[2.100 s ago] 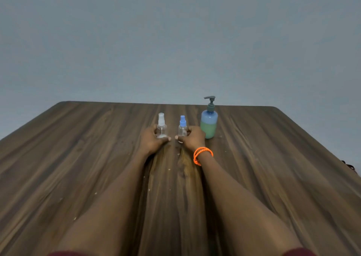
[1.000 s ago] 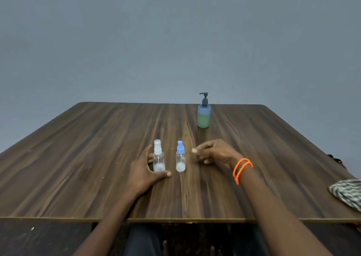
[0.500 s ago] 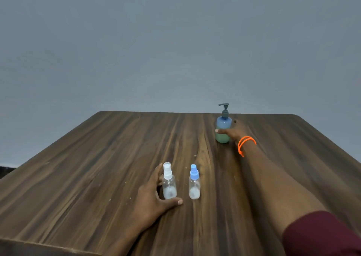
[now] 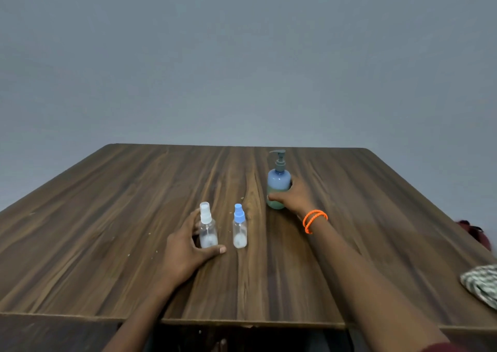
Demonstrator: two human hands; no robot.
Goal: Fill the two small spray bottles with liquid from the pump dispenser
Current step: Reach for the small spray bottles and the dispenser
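Two small clear spray bottles stand upright near the table's middle: a white-capped bottle (image 4: 207, 228) and, to its right, a blue-capped bottle (image 4: 239, 230), both with caps on. My left hand (image 4: 188, 246) curls loosely around the white-capped bottle, thumb in front of its base. A blue-and-green pump dispenser (image 4: 279, 185) with a grey pump head stands farther back on the right. My right hand (image 4: 294, 197), with orange bands at the wrist, wraps around the dispenser's lower body.
A brown wooden table (image 4: 107, 217) spans the view, its near edge close to me. A striped cloth (image 4: 481, 287) lies at the right edge, and a dark red object (image 4: 476, 233) sits beyond it. A plain grey wall stands behind.
My right hand left the blue-capped bottle, reached back to the pump dispenser and has drawn it nearer. My left hand stays at the white-capped bottle.
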